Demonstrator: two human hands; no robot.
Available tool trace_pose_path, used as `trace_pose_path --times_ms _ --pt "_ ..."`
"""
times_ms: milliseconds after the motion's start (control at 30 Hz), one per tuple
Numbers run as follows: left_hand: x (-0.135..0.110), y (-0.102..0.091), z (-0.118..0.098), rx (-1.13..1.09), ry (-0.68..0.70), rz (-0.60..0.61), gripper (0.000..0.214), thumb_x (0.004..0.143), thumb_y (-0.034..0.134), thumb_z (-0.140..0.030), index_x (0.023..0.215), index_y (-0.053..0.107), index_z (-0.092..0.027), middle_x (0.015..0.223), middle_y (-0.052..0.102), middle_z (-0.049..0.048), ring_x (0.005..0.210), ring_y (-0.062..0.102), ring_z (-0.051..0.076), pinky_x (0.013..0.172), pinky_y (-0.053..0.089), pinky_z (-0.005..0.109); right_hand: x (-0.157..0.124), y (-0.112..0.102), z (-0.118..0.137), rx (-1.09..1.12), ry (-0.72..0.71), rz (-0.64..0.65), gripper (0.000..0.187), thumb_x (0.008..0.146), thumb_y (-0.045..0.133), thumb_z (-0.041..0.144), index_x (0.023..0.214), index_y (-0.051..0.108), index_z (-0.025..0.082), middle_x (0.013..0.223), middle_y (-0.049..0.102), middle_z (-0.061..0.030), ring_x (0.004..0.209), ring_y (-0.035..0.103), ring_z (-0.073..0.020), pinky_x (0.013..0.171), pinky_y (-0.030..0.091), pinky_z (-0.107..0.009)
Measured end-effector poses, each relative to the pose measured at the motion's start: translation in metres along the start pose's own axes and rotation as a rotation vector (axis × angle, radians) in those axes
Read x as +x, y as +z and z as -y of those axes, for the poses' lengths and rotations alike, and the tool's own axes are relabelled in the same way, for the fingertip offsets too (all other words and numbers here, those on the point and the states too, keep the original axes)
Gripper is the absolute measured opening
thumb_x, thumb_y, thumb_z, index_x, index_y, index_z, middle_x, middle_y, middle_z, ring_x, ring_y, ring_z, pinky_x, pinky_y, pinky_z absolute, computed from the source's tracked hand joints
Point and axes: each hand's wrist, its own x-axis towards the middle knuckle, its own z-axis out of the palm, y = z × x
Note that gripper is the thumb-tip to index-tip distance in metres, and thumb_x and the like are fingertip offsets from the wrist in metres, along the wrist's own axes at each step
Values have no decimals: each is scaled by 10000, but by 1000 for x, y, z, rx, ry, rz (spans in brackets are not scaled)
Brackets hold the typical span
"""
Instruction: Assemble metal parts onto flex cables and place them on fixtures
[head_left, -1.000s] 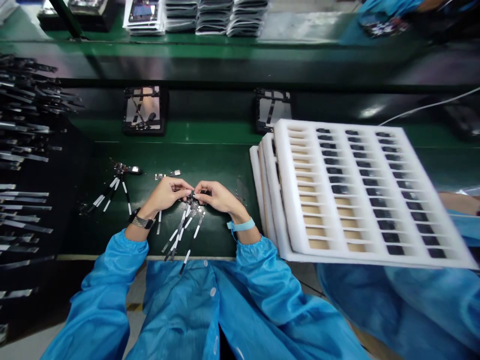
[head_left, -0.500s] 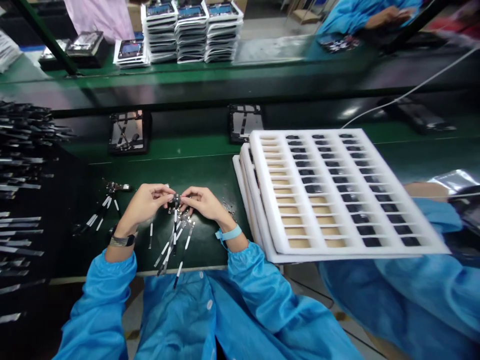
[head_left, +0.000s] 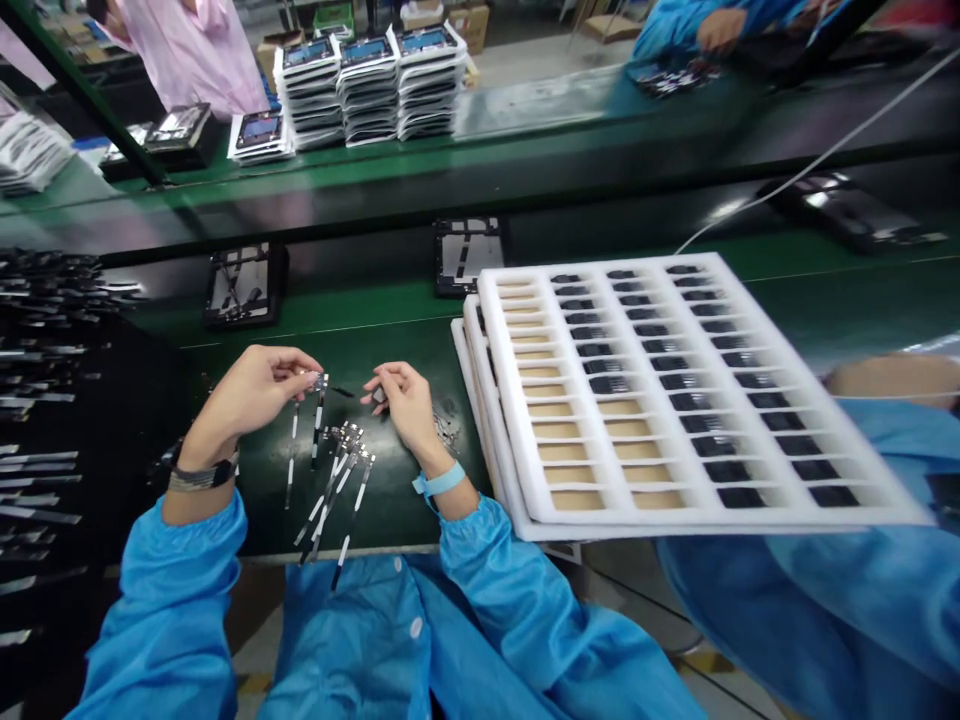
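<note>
My left hand [head_left: 262, 392] pinches a flex cable [head_left: 319, 405] by its small metal connector end; the black and white strip hangs down. A short way to the right, my right hand [head_left: 407, 405] has its fingers closed on a small grey piece [head_left: 379, 396], too small to identify. A thin dark strip [head_left: 342, 391] shows between the hands. Below them several flex cables [head_left: 330, 490] lie fanned out, a few overhanging the table's front edge. Another flex cable [head_left: 292, 455] lies under my left hand. Beside my right wrist is a pile of tiny metal bits [head_left: 445, 430].
White foam trays [head_left: 495, 400] are stacked to the right, the top one partly filled with black parts. A dark rack [head_left: 135, 420] of many flex cables stands left. Device housings [head_left: 244, 285] sit on the green line behind. A co-worker's blue sleeve [head_left: 892, 440] is at right.
My hands have moved apart: the left went left with the flex cable, the right drew away holding a small grey piece. The camera view has shifted slightly.
</note>
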Motion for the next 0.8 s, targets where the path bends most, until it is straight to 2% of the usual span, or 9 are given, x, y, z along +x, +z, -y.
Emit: trace_pose_path --times_ms 133,233,300,400,500,600,700,800 --pt "7 -15 -28 2 33 -71 268 799 819 -456 885 791 -204 767 769 60 698 719 220 678 601 349 -1 1 0 -17 17 -14 325 921 743 503 976 633 202 749 705 6 573 711 -136 445 477 -193" --pt "27 -26 -58 34 138 -192 173 826 807 -381 890 765 -226 757 753 36 705 727 222 695 623 372 -3 5 1 -42 18 -21 283 914 734 463 971 649 199 747 683 12 569 689 -127 451 467 -194" --pt "58 -30 -80 82 256 -298 94 850 782 -304 888 753 -223 774 751 33 714 731 220 713 625 382 -4 6 1 -45 2 -64 252 914 719 434 970 657 197 751 670 11 582 680 -126 454 464 -194" --pt "134 -21 -114 217 424 -418 35 843 764 -174 857 735 -188 810 752 53 788 726 223 835 615 403 -2 7 0 -22 -10 -134 215 916 697 398 983 658 198 782 658 5 604 667 -128 452 466 -198" --pt "223 16 -137 358 494 -424 62 860 743 -110 878 718 -163 951 767 78 968 694 225 1045 542 413 1 5 -4 11 -5 -190 203 918 668 356 1050 639 205 827 662 4 619 659 -128 447 478 -201" --pt "285 78 -134 390 622 -425 188 890 630 -34 995 722 -161 1168 754 112 1148 660 245 1131 472 409 5 2 -6 28 -35 -234 215 928 638 315 1113 585 218 825 675 15 623 662 -129 452 482 -198" --pt "306 138 -102 421 680 -402 197 890 582 -26 895 720 -167 1223 737 158 1273 619 310 1140 448 454 8 -2 -4 30 -82 -259 176 958 613 314 1091 541 224 800 686 20 607 663 -128 459 478 -198" --pt "300 174 -62 487 667 -262 178 921 593 -84 869 741 -168 1194 743 168 1242 619 347 1094 453 505 9 -2 -5 39 -71 -253 161 975 611 346 1047 537 223 803 699 13 581 651 -123 465 500 -208"
